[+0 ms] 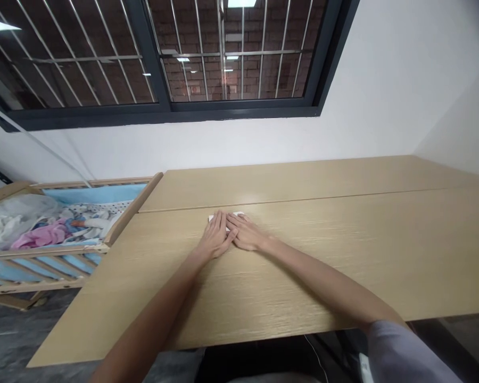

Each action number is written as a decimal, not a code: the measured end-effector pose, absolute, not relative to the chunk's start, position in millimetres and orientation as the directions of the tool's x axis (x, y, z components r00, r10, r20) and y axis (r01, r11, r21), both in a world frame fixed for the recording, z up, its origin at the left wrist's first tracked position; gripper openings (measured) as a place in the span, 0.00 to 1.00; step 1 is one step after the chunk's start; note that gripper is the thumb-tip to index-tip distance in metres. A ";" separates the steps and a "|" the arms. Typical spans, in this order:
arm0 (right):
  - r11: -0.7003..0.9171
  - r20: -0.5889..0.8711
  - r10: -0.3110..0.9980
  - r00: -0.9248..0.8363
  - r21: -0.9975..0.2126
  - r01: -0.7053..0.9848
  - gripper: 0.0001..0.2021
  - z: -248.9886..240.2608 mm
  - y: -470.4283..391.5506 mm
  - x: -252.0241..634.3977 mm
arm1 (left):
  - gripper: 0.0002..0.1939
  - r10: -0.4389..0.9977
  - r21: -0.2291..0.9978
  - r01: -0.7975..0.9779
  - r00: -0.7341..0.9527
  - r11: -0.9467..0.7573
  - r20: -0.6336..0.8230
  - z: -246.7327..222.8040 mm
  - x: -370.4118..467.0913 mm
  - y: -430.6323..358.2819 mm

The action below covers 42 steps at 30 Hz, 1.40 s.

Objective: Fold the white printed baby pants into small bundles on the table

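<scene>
Hands flat on white sheet, tabletop

"Could the right hand travel outward?"

"Yes, the tabletop runs on flat a long way to its right."

"And ahead of its fingertips?"

"A crosswise seam between boards, just beyond; I can't tell if the edges are level. Past it, more flat board, until the white wall stops everything."

"Left of the left hand?"

"A shorter sliding stretch, then the crib rail beside the table's edge."

"Inward?"

"Blocked. The hands lie side by side, thumbs meeting, each in the other's way."

"Back toward the body?"

"A wedge of bare wood, flanked by the left forearm and right forearm."
</scene>
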State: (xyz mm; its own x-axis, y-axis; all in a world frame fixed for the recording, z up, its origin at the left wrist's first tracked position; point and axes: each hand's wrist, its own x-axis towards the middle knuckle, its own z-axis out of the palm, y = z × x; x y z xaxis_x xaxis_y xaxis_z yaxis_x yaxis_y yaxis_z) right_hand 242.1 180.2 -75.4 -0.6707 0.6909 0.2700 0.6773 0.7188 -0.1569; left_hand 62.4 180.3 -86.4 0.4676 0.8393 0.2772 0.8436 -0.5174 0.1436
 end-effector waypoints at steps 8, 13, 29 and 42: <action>0.651 0.241 0.758 -0.606 -0.236 0.721 0.33 -84.6 177.0 264.1 | 0.43 0.875 0.125 0.876 0.435 -0.466 0.212 -93.4 47.8 179.7; 0.638 0.237 0.770 -0.593 -0.262 0.724 0.34 -89.7 173.3 276.7 | 0.44 0.873 0.107 0.878 0.438 -0.467 0.215 -91.9 46.9 177.0; 0.582 0.353 0.813 -0.464 -0.502 0.639 0.29 -93.4 209.6 271.7 | 0.19 0.827 0.244 0.802 0.466 -0.545 0.316 -64.1 32.9 180.3; 0.116 0.049 0.948 -0.313 -0.973 0.200 0.27 -32.4 227.3 285.2 | 0.23 0.963 0.773 0.600 0.264 -0.207 0.053 -34.0 47.7 159.4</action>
State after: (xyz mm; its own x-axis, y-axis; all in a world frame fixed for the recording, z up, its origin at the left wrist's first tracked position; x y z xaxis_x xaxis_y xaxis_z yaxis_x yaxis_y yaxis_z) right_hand 285.2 227.3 -32.4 -0.3130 0.9485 0.0492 0.2000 0.1165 -0.9729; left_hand 47.7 159.4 -34.0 0.2639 0.9631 0.0528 0.5995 -0.2067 0.7732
